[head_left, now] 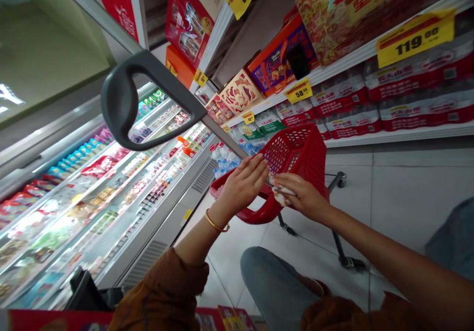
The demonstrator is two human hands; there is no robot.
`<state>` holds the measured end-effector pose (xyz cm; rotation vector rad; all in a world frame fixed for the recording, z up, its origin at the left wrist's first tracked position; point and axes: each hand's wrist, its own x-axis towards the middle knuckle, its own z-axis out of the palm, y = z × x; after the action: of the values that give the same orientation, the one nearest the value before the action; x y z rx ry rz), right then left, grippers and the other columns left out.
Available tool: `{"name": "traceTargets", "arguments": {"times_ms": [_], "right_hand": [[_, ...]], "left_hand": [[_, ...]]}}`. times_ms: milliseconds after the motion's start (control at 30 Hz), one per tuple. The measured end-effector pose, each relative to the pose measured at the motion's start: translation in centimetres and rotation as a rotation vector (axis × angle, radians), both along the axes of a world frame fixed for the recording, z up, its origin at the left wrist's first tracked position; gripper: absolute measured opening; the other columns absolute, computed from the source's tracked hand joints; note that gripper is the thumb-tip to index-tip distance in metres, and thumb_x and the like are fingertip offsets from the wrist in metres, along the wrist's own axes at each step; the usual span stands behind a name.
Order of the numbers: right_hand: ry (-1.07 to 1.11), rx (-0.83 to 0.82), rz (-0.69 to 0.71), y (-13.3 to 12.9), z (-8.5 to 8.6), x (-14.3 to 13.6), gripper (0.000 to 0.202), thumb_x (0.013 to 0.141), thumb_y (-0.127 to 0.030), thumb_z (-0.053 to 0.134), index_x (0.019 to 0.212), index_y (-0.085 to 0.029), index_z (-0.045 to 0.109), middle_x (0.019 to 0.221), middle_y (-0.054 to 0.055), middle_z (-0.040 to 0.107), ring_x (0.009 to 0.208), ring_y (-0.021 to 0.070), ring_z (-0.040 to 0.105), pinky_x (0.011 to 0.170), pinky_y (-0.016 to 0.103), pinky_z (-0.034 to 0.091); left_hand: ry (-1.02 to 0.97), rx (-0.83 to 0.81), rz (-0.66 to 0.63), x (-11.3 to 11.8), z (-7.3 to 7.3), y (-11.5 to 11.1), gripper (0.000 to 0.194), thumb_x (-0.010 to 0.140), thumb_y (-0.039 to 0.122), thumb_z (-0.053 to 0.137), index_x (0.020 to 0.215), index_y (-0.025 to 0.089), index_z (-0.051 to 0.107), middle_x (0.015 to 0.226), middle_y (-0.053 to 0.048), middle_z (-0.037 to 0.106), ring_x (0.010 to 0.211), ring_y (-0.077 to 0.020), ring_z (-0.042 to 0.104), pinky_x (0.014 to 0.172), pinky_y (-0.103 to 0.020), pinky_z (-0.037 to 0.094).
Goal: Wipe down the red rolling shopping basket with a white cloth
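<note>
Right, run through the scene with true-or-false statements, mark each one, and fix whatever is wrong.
1. The cart is blue. False: it is red.
2. A gold bracelet is on the left wrist. True.
3. The left hand grips a bottle. False: its fingers are stretched out and no bottle shows there.
4. The right hand holds something white and crumpled. True.
5. The price tag reading 119 is green. False: it is yellow.
6. Packs of bottles sit on the shelf below that tag. True.
</note>
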<state>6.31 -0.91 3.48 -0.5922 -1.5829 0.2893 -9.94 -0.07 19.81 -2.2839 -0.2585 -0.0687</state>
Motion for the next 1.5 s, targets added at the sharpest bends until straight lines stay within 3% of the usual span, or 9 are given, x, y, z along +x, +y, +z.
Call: {"name": "traceTargets", "arguments": {"times_ms": [267, 467, 633, 767, 967, 1200, 1300, 1400, 1500], "right_hand": [[-0.089, 0.143, -0.151, -0.6, -1.9, -0.1, 0.033, 0.093, -0.017, 0.047, 0.123, -0.021, 0.06, 0.116, 0.013, 0.066, 0.115, 0.0241, 0.06, 0.095, 0.048, 0.053], [-0.109, 0.137, -0.171, -0.9, -2.2, -0.3, 0.037, 0.094, -0.014, 0.043, 0.128, -0.021, 0.056, 0.124, 0.014, 0.062, 0.124, 0.0241, 0.055, 0.1, 0.049, 0.051], [-0.134, 0.118, -0.127, -0.4, -2.1, -0.2, 0.046, 0.09, -0.014, 0.044, 0.136, -0.013, 0.047, 0.131, 0.018, 0.058, 0.129, 0.0267, 0.049, 0.104, 0.053, 0.047], [-0.192, 0.116, -0.044, 0.8, -1.8, 0.6, 0.048, 0.084, -0.012, 0.047, 0.132, -0.01, 0.048, 0.125, 0.019, 0.061, 0.124, 0.027, 0.054, 0.105, 0.053, 0.046], [-0.237, 0.074, 0.047, 2.0, -0.9, 1.3, 0.036, 0.086, -0.015, 0.044, 0.12, -0.018, 0.057, 0.111, 0.012, 0.067, 0.105, 0.0211, 0.063, 0.105, 0.052, 0.044], [-0.274, 0.063, 0.094, 3.1, -1.2, 1.1, 0.032, 0.09, -0.016, 0.042, 0.116, -0.019, 0.06, 0.113, 0.011, 0.067, 0.108, 0.0204, 0.061, 0.109, 0.053, 0.038], [-0.319, 0.027, 0.149, 4.0, -0.9, 1.4, 0.031, 0.09, -0.017, 0.043, 0.115, -0.019, 0.061, 0.114, 0.01, 0.066, 0.109, 0.0201, 0.06, 0.108, 0.05, 0.039], [-0.369, -0.009, 0.168, 5.0, -0.2, 1.3, 0.03, 0.086, -0.015, 0.046, 0.111, -0.015, 0.062, 0.11, 0.012, 0.067, 0.105, 0.0215, 0.061, 0.098, 0.043, 0.048], [-0.399, -0.024, 0.151, 5.5, 0.2, 0.9, 0.027, 0.082, -0.014, 0.049, 0.105, -0.015, 0.064, 0.104, 0.012, 0.067, 0.099, 0.0223, 0.062, 0.091, 0.04, 0.051]], "left_hand": [[0.046, -0.074, 0.155, 1.5, -2.8, -1.6, 0.033, 0.095, 0.015, 0.039, 0.12, 0.009, 0.06, 0.127, -0.014, 0.064, 0.128, -0.0241, 0.053, 0.113, -0.046, 0.039], [-0.021, -0.118, 0.392, 3.0, -4.2, -3.7, 0.038, 0.093, 0.018, 0.041, 0.123, 0.002, 0.058, 0.135, -0.021, 0.056, 0.137, -0.0309, 0.04, 0.116, -0.053, 0.031], [-0.108, -0.06, 0.53, 4.0, -6.8, -4.7, 0.048, 0.087, 0.012, 0.039, 0.13, -0.006, 0.05, 0.135, -0.028, 0.052, 0.138, -0.0359, 0.037, 0.115, -0.057, 0.03], [-0.139, -0.05, 0.531, 3.8, -8.1, -4.4, 0.049, 0.085, 0.011, 0.041, 0.129, -0.009, 0.049, 0.132, -0.031, 0.053, 0.135, -0.0383, 0.039, 0.113, -0.055, 0.034], [-0.141, -0.047, 0.456, 3.0, -7.7, -3.8, 0.042, 0.085, 0.008, 0.039, 0.122, -0.007, 0.054, 0.125, -0.03, 0.058, 0.129, -0.0386, 0.047, 0.11, -0.058, 0.037], [-0.04, -0.116, 0.396, 2.4, -7.9, -4.2, 0.038, 0.087, 0.008, 0.039, 0.118, -0.003, 0.057, 0.115, -0.023, 0.064, 0.121, -0.033, 0.055, 0.113, -0.056, 0.035], [-0.049, -0.149, 0.351, 1.9, -8.6, -4.8, 0.041, 0.086, 0.01, 0.041, 0.123, -0.003, 0.055, 0.124, -0.024, 0.061, 0.128, -0.0323, 0.05, 0.113, -0.054, 0.036], [-0.087, -0.061, 0.384, 1.5, -8.9, -4.9, 0.049, 0.086, 0.01, 0.039, 0.133, -0.002, 0.047, 0.141, -0.023, 0.049, 0.138, -0.0309, 0.038, 0.116, -0.05, 0.033], [-0.086, 0.005, 0.462, 1.3, -8.9, -4.2, 0.05, 0.088, 0.01, 0.036, 0.136, -0.003, 0.044, 0.144, -0.022, 0.045, 0.141, -0.0292, 0.032, 0.117, -0.049, 0.03]]}}
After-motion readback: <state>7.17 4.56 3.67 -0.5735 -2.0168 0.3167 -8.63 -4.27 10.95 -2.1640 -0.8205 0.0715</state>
